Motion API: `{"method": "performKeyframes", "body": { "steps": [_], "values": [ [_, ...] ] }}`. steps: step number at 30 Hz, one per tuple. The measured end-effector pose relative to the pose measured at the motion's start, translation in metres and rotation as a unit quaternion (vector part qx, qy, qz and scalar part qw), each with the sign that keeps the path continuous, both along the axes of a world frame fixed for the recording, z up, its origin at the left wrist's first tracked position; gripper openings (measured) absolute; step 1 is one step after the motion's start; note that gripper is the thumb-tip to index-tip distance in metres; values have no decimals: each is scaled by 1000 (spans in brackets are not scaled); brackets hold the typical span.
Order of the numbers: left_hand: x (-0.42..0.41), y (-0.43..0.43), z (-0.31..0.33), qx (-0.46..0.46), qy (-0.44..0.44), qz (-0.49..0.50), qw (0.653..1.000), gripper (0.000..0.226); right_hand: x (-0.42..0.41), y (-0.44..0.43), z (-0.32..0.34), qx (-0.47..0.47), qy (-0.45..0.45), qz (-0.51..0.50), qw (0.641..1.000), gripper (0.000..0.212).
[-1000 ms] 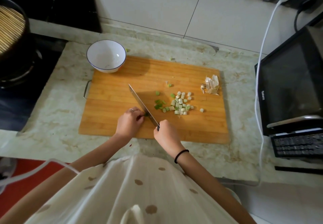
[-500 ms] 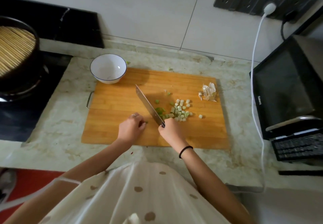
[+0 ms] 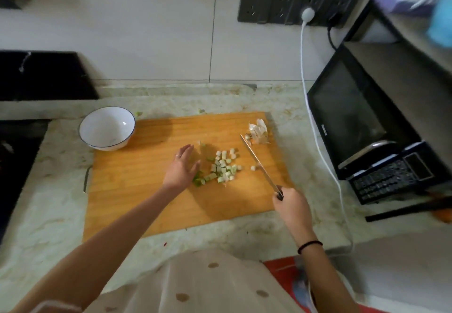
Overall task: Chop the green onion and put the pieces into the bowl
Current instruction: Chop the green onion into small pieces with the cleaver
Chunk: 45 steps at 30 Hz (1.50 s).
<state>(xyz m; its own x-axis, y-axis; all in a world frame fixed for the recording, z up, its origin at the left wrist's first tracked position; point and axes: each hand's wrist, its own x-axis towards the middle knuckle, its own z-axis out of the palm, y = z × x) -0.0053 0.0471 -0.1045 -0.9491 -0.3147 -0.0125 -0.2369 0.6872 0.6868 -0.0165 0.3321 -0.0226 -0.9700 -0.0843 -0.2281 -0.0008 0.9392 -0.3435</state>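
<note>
Head view: the chopped green onion lies as a loose pile of short white and pale green cylinders, with a few darker green bits, at the middle of the bamboo cutting board, none of it in the bowl. The left hand rests flat just left of the pile with its fingers straight. The right hand grips the dark handle of a thin steel knife, whose blade runs along the pile's right side. Half a second ago the knife stood left of the pile and the left hand was curled beside it. The round white bowl with a blue rim sits at the board's far left corner, and papery white scraps lie at its far right corner. The veined stone countertop carries a black microwave at the right marked "Galanz".
</note>
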Motion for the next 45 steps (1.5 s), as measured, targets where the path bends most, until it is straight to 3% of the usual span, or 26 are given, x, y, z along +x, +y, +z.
{"method": "performKeyframes", "body": {
  "steps": [5, 8, 10, 15, 20, 22, 25, 27, 30, 33, 36, 41, 45],
  "values": [
    [-36, 8, 0, -53, -90, -95, 990, 60, 1, 19, -5, 46, -20, -20, 999, 17],
    [-46, 10, -4, -113, -140, -109, 978, 66, 3, 18, -8, 61, -41, -20, 997, 34],
    [-49, 12, -7, -120, -136, -118, 976, 69, 1, 16, -13, 67, -52, -27, 996, 41],
    [-32, 17, -17, -130, -74, -191, 970, 80, -8, 2, -18, 47, -62, -26, 997, 34],
    [-11, 25, -11, -62, -58, -197, 977, 76, -20, -21, -18, 22, -56, -4, 998, 38],
    [-7, 24, -8, 4, -50, -192, 980, 71, -21, -30, -19, 17, -57, 17, 998, 39],
    [-8, 17, -3, 95, -7, -138, 986, 42, -16, -42, -21, 13, -64, 49, 997, 41],
    [-20, 8, -1, 80, 19, -53, 995, 28, -11, -46, -20, 6, -73, 60, 996, 41],
    [-51, -6, 5, 23, -7, 26, 999, 37, -5, -49, -24, 10, -96, 68, 993, 33],
    [-78, -12, 3, -11, -50, 9, 999, 36, -2, -49, -26, 25, -100, 94, 990, 15],
    [-94, -12, 2, -20, -60, 29, 998, 25, -2, -46, -27, -3, -92, 83, 992, 25],
    [-117, 1, 3, 1, -58, 92, 994, 29, -11, -32, -21, -61, -43, 24, 997, 29],
    [-143, 26, 3, 36, -57, 70, 995, 23, -28, -26, -19, -60, -24, -4, 998, 29]
  ]
}}
